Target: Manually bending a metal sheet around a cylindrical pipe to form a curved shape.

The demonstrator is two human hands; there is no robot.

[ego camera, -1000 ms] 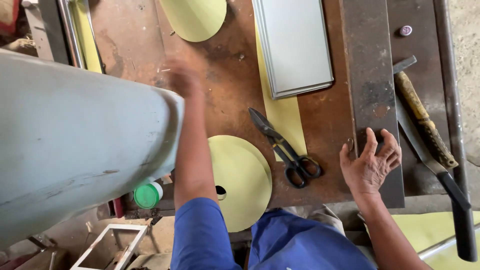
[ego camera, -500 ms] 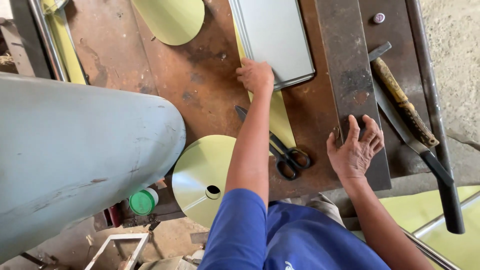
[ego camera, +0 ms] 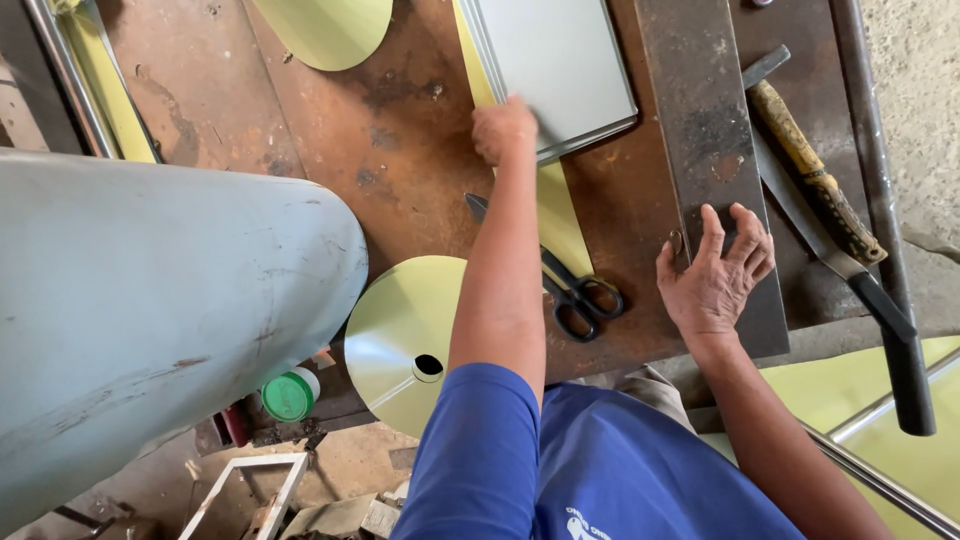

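Clenched, my left grip (ego camera: 505,130) presses on the near corner of the grey sheet-metal stack (ego camera: 555,65), whose long axis runs away from me. Released, my right grip (ego camera: 718,272) lies flat on the steel bar (ego camera: 700,120) beside it.

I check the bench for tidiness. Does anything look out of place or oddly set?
Yes: the yellow-green disc with a hole hangs partly over the near edge of the rusty table, beside the black scissors.

My single head-worn camera looks steeply down, from close above, over my blue sleeves onto the rusty bench (ego camera: 300,160); no second view shares this scene.
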